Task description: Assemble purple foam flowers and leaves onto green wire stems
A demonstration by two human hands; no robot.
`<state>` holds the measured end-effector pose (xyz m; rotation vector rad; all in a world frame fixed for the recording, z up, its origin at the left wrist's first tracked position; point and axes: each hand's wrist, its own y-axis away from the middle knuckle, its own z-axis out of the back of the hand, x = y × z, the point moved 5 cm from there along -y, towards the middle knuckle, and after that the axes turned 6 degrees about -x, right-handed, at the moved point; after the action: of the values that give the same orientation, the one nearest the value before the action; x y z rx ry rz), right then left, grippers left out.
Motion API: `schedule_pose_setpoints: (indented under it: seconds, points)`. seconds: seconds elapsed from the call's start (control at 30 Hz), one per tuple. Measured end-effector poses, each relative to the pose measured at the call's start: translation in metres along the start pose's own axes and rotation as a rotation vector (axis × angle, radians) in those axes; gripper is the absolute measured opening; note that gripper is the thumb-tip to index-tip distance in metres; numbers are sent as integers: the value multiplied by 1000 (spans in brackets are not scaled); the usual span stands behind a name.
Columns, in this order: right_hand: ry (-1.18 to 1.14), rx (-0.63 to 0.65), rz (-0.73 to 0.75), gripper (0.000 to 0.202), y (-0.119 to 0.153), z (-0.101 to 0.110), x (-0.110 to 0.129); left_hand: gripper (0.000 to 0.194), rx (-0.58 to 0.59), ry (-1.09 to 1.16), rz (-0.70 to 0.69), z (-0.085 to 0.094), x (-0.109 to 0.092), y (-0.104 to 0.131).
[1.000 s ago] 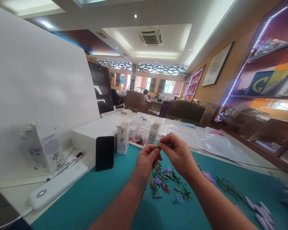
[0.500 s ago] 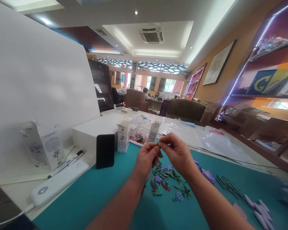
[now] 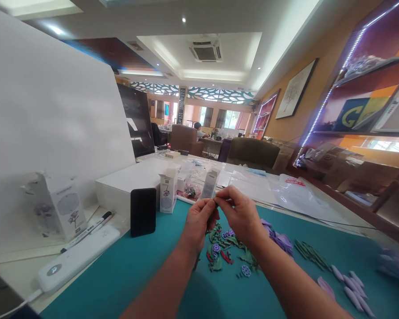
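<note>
My left hand (image 3: 198, 221) is closed, thumb and forefinger pinched. A thin dark green stem-like piece (image 3: 196, 261) sticks out below it, partly hidden by the palm. My right hand (image 3: 238, 212) is closed too, its fingertips meeting those of the left hand over a tiny dark bit too small to name. Beneath both hands lie loose plastic parts: purple openwork discs (image 3: 246, 271), green leaf pieces (image 3: 216, 265) and small red pieces (image 3: 224, 256). Right of my right wrist is a pile of purple petal-like parts (image 3: 281, 241).
Green sticks (image 3: 310, 254) and pale purple pods (image 3: 352, 290) lie right on the green mat (image 3: 146, 274). A black upright slab (image 3: 142, 212), a small flower-printed box (image 3: 168, 192) and a white power strip (image 3: 80, 254) stand left. A person (image 3: 198, 129) sits far behind.
The whole view has shifted slightly, so things appear a little further left. Both hands stay pinched together at the fingertips, with only a slight change in finger pose.
</note>
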<state>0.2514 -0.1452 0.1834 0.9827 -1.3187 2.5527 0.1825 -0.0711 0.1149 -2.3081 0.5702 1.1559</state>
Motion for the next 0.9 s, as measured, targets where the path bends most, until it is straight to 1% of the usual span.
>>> schedule_pose_setpoints:
  seconds: [0.13, 0.23, 0.37, 0.53, 0.77, 0.9]
  points:
    - [65, 0, 24, 7, 2, 2, 7, 42, 18, 5, -20, -2, -1, 1]
    - [86, 24, 23, 8, 2, 3, 9, 40, 28, 6, -35, -3, 0, 2]
    - [69, 35, 24, 8, 3, 3, 10, 41, 22, -16, -47, -4, 1, 2]
    - [36, 0, 48, 7, 7, 3, 8, 41, 41, -39, -56, -4, 2, 3]
    - [33, -38, 53, 9, 10, 5, 4, 41, 50, -58, -34, -5, 7, 3]
    - [33, -34, 46, 8, 10, 4, 0, 43, 85, -72, 8, -6, 11, 2]
